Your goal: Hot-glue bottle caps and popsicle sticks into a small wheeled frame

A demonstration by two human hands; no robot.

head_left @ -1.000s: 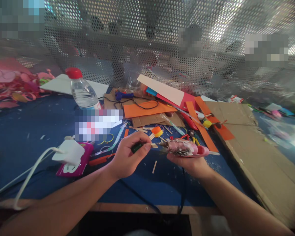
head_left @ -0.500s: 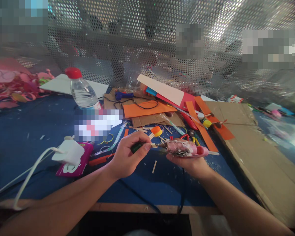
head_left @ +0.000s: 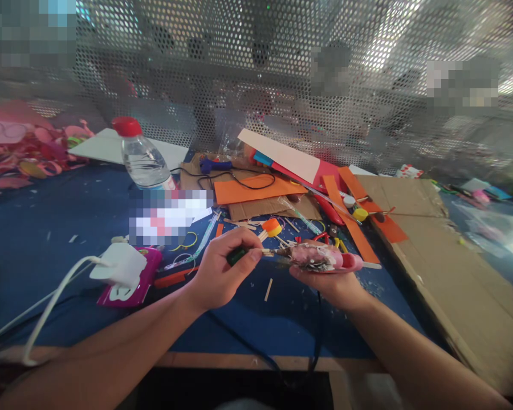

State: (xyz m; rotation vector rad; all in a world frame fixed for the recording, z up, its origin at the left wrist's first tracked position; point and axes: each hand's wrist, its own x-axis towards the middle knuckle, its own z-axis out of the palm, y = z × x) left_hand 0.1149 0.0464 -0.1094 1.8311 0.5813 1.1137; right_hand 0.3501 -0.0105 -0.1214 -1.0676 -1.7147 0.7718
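Note:
My right hand (head_left: pixel 331 287) is closed around a pink hot glue gun (head_left: pixel 320 257), crusted with grey and whitish residue. A whitish glue stick (head_left: pixel 371 265) pokes out of its back end, and a black cord (head_left: pixel 318 324) hangs below it. My left hand (head_left: pixel 222 270) pinches a small pale wooden stick (head_left: pixel 267 252) between thumb and fingers. The gun's nozzle (head_left: pixel 280 251) points left at the stick's end; whether they touch I cannot tell. A dark green thing (head_left: pixel 236 255) shows inside my left hand, mostly hidden. Just beyond is an orange and yellow cap (head_left: pixel 272 228) beside more sticks.
A water bottle (head_left: pixel 143 156) with a red cap stands at the back left. White plugs (head_left: pixel 119 267) sit in a magenta power strip (head_left: pixel 147 279). Orange strips (head_left: pixel 350 219), cardboard (head_left: pixel 444 273) and a loose stick (head_left: pixel 268 289) lie around. Perforated metal (head_left: pixel 222 74) rises behind.
Almost nothing differs. Both hands hold the stick and the glue gun in the same place; the view has shifted very slightly.

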